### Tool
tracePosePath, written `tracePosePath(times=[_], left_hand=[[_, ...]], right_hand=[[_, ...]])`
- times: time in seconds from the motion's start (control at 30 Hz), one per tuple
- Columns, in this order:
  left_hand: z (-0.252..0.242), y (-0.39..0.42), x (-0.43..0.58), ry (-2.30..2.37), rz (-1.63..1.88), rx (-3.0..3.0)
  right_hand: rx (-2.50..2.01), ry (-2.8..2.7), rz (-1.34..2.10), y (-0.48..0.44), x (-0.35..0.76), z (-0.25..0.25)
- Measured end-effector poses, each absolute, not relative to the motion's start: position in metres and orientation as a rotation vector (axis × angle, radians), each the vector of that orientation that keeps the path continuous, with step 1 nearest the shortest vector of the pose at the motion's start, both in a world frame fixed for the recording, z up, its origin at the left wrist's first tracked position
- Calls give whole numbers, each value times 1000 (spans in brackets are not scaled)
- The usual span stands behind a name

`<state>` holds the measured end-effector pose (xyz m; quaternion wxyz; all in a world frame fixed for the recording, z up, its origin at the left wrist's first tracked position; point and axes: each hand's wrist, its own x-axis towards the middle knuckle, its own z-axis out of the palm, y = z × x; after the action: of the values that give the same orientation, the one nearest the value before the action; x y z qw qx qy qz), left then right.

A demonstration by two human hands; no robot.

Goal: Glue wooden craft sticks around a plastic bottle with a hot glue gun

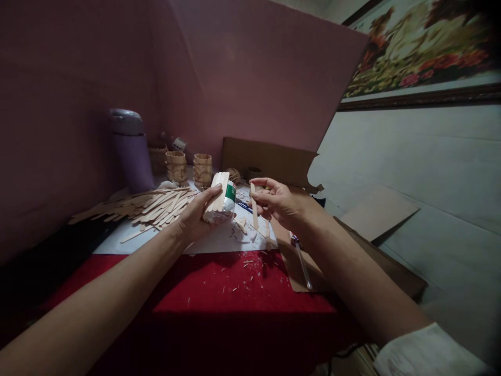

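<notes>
My left hand [198, 213] is wrapped round a small clear plastic bottle [230, 194] with a green label, tilted above the table. Several flat wooden sticks stand side by side along the bottle's near left face and cover part of it. To the right, my right hand [276, 198] pinches one wooden craft stick [254, 209] by its upper end, apart from the bottle. The stick hangs roughly upright over the white paper [207, 241]. A heap of loose craft sticks [164, 206] lies left of my left hand.
Behind the heap stand a purple tumbler [134, 159] and stick-covered cups [202, 169]. A roll of tape [254, 171] sits by a cardboard sheet [270, 159]. Wood scraps litter the red tablecloth [230, 282]. A clear-barrelled tool or pen [303, 266] lies on cardboard at right.
</notes>
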<state>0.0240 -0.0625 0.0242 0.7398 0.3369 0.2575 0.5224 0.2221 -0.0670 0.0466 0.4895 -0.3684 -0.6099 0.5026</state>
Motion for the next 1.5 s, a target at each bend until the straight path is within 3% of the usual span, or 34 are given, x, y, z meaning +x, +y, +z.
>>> tracePosePath(times=[0.67,1.5], left_hand=[[16,-69,32,507,838,881],[6,-64,34,451,840,1015]], right_hand=[[-838,-1090,1218,-55,198,38],[-861,-1139,1093,-55,193,29]])
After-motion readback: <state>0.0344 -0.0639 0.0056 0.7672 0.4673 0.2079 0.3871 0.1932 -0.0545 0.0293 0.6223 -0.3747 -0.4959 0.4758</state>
